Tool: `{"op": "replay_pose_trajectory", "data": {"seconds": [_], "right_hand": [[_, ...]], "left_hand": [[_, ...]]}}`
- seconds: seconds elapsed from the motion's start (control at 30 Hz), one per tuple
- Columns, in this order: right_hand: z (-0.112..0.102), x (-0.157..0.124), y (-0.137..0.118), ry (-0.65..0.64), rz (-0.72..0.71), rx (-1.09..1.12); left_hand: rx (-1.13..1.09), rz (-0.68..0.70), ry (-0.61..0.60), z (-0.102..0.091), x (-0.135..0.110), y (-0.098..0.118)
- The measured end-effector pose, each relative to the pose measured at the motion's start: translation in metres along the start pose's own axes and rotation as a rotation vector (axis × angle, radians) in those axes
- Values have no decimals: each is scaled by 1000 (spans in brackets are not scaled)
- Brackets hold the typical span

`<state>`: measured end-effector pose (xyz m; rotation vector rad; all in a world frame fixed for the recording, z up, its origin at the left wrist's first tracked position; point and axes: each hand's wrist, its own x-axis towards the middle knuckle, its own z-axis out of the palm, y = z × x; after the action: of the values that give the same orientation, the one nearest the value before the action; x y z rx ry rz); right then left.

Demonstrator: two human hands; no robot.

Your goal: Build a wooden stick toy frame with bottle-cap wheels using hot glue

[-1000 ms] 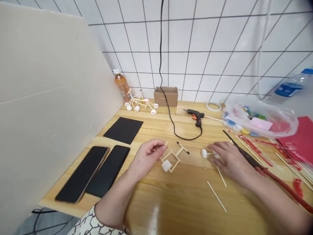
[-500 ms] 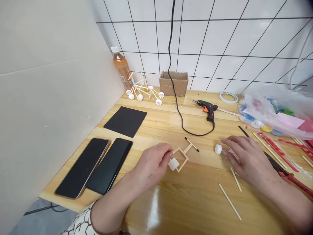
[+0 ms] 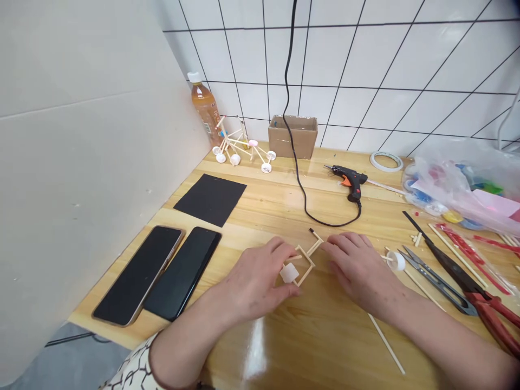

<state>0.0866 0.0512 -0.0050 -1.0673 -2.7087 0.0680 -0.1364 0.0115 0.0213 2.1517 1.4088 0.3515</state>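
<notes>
A small frame of thin wooden sticks lies on the table, with a white square piece at its left side and a black-tipped cross-stick at its far end. My left hand is around the frame's left side, thumb and fingers apart, fingertips at the frame. From the right, my right hand reaches over with loosely curled fingers, thumb apart from them. Its fingertips are at the cross-stick and hide that stick's right end. Just beyond this hand, a white round cap sits on a short stick.
Loose sticks, snips and red-handled pliers lie at the right. Behind are a glue gun with its cord, a cardboard box, and stick models. Two phones and black paper are at the left.
My right hand has moved left to the frame's cross-stick, uncovering the snips. My left hand has opened from a pinch at the frame. The white cap left of my right hand is now hidden.
</notes>
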Motion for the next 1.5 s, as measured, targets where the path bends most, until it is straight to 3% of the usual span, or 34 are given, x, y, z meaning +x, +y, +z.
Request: {"op": "replay_pose_trajectory", "data": {"seconds": [0.23, 0.5, 0.6, 0.73, 0.87, 0.97, 1.03, 1.2, 1.37, 1.5], "right_hand": [[9, -1, 9, -42, 106, 33], [19, -2, 17, 93, 120, 140], [12, -1, 19, 215, 128, 229], [-9, 3, 21, 299, 214, 369], [-23, 9, 22, 224, 351, 435], [-17, 14, 24, 86, 415, 460], [-9, 18, 26, 51, 419, 462], [4, 25, 29, 73, 400, 434], [-7, 9, 16, 104, 328, 325], [-13, -9, -2, -143, 312, 280]], "left_hand": [[157, 10, -88, 8, 3, -2], [26, -33, -55, 7, 9, -9], [-198, -64, -11, 5, 8, -7], [-702, -226, -9, 0, 8, -4], [-967, -286, -93, 0, 11, -6], [-944, -324, -139, 5, 14, -8], [-866, -368, -105, 11, 17, -9], [-683, -404, 12, 22, 18, -11], [-565, -351, 23, 23, 16, -15], [-468, -347, 14, 22, 15, -16]]}}
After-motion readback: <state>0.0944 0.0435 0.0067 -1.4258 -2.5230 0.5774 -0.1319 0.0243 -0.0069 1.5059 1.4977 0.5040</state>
